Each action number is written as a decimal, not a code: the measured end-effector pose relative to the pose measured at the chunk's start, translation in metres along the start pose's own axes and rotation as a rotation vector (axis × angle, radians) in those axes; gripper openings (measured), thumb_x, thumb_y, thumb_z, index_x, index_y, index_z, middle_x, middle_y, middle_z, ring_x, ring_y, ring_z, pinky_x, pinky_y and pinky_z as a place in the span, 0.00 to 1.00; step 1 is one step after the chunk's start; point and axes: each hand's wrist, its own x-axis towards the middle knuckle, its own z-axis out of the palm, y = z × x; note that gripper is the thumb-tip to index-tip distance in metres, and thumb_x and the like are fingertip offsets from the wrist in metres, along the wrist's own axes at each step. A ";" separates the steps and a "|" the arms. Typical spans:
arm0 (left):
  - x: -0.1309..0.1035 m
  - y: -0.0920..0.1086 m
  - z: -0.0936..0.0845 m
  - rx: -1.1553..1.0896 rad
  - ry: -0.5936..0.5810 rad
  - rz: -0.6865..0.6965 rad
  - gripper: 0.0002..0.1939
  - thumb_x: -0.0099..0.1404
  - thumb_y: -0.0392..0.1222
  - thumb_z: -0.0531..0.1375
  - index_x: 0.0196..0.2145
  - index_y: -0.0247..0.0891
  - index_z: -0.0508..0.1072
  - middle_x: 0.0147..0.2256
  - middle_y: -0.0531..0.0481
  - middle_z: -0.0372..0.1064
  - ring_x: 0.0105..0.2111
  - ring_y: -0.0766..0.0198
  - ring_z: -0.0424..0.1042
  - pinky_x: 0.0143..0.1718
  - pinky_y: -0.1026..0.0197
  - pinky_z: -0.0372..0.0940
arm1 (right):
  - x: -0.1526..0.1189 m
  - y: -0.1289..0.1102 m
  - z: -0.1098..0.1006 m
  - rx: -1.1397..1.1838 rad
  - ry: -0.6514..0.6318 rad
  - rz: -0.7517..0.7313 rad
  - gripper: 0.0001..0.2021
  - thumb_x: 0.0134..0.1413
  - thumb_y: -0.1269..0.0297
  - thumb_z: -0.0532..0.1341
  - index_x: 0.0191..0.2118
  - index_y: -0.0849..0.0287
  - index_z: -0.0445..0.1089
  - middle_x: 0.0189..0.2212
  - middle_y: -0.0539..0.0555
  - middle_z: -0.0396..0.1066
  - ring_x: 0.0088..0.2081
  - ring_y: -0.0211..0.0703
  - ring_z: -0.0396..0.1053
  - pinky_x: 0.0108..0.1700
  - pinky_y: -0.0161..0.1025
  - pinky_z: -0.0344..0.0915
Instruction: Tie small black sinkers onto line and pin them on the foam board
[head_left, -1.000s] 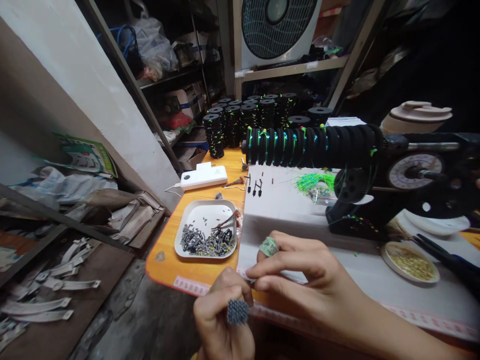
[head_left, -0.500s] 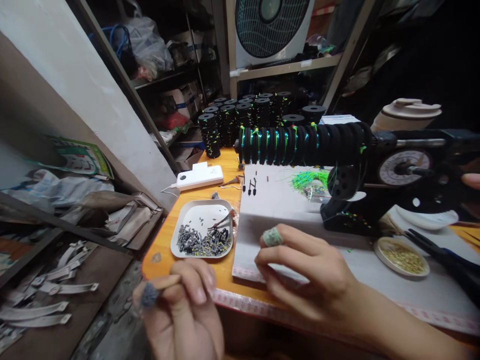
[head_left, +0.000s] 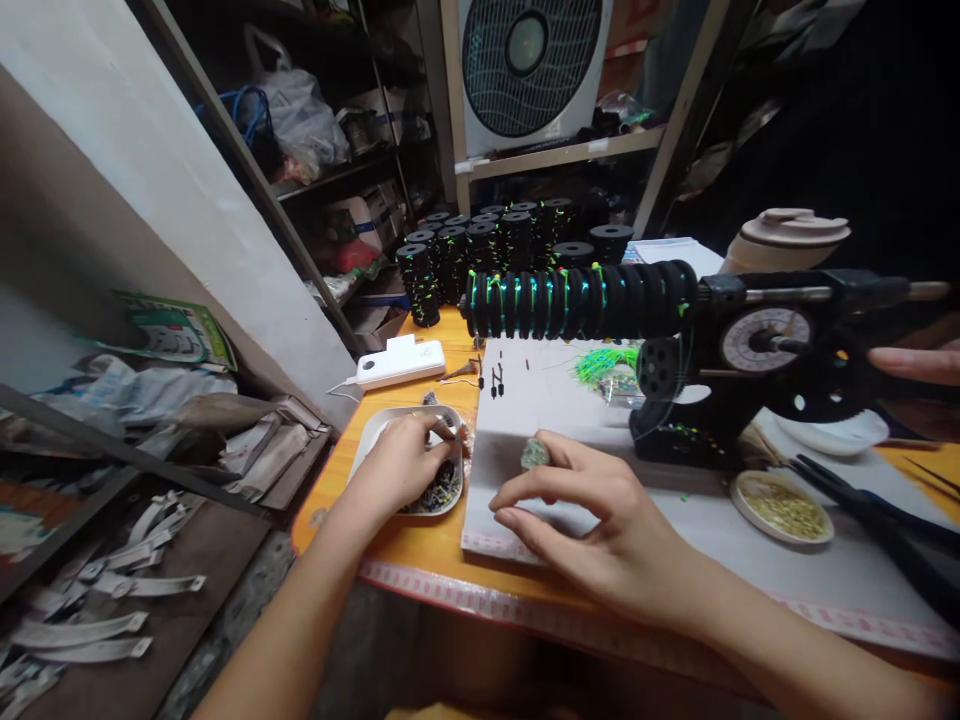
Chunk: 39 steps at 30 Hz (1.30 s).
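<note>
- We look through one camera on the person's head, facing forward and down across the table (head_left: 435, 537).
- We have the left hand (head_left: 401, 460) and right hand (head_left: 596, 498) near us, reaching in from below.
- We face the fan (head_left: 525, 50), farther off at the top, and glimpse floor (head_left: 225, 610) at lower left.

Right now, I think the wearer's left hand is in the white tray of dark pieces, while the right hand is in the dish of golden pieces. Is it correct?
Not quite: the head view shows the right hand over the white surface, apart from the dish of golden pieces. The left hand is in the white tray of dark pieces.
</note>
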 end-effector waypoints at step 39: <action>-0.114 0.033 0.078 -1.095 0.536 -0.428 0.17 0.53 0.51 0.71 0.31 0.35 0.75 0.23 0.52 0.69 0.21 0.72 0.65 0.19 0.73 0.60 | -0.007 -0.003 0.009 0.152 -0.046 0.000 0.06 0.60 0.74 0.61 0.35 0.64 0.76 0.26 0.54 0.68 0.28 0.37 0.62 0.29 0.33 0.58</action>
